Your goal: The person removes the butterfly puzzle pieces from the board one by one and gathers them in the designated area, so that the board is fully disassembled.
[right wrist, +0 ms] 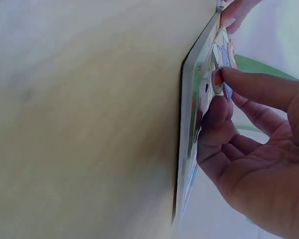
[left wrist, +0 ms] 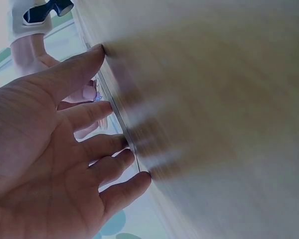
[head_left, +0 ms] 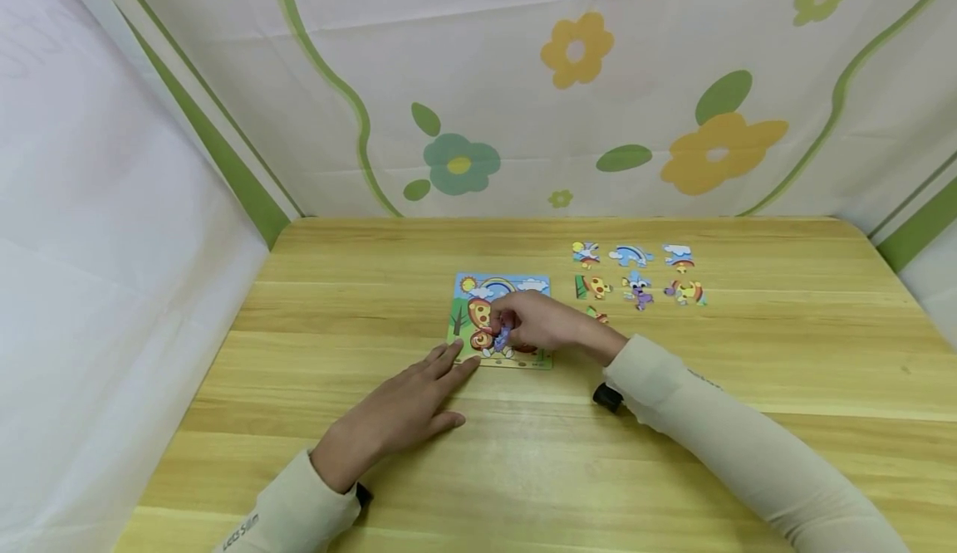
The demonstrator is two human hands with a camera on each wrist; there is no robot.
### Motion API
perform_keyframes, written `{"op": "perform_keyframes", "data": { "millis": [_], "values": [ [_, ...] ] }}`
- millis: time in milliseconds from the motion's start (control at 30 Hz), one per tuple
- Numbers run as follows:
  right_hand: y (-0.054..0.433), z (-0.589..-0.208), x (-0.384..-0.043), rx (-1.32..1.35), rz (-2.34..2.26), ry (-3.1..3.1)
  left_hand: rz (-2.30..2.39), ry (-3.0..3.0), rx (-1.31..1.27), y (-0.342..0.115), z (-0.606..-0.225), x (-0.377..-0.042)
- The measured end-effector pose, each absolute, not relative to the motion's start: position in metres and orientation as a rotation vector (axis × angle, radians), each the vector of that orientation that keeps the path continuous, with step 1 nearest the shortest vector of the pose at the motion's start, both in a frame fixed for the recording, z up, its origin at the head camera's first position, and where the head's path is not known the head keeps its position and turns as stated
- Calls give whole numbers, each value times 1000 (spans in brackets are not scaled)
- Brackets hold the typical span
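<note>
A jigsaw puzzle board (head_left: pixel 542 362), printed with a butterfly, sun and rainbow, lies flat on the table. Over its lower middle my right hand (head_left: pixel 546 322) pinches a purple and blue puzzle piece (right wrist: pixel 228 91) between thumb and fingers. The piece tilts up from the picture in the right wrist view, and the hand covers much of the board's right half. My left hand (head_left: pixel 407 398) lies palm down with fingers extended, its fingertips on the lower left corner of the board. In the left wrist view the left fingers (left wrist: pixel 122 194) reach along the board's edge.
Right of the board, loose puzzle pieces (head_left: pixel 631 255) lie in rows on the wooden table (head_left: pixel 336 304). One piece (head_left: pixel 596 315) is partly hidden by the right forearm. A white curtain (head_left: pixel 486 55) with flowers hangs behind the table, and white cloth hangs at the left.
</note>
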State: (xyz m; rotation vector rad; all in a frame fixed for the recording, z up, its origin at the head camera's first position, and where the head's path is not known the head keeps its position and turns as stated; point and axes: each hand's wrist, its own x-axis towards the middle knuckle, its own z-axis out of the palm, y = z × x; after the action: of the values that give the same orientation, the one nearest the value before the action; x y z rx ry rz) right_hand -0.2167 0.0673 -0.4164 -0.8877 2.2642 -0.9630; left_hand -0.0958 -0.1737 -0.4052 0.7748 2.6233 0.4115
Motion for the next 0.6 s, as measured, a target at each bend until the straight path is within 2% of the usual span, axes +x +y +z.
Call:
{"op": "perform_keyframes", "data": {
  "millis": [600],
  "values": [
    [82,-408,-223,-775,-1118,2155,417,2633,785,-174,-406,-96]
  ]
}}
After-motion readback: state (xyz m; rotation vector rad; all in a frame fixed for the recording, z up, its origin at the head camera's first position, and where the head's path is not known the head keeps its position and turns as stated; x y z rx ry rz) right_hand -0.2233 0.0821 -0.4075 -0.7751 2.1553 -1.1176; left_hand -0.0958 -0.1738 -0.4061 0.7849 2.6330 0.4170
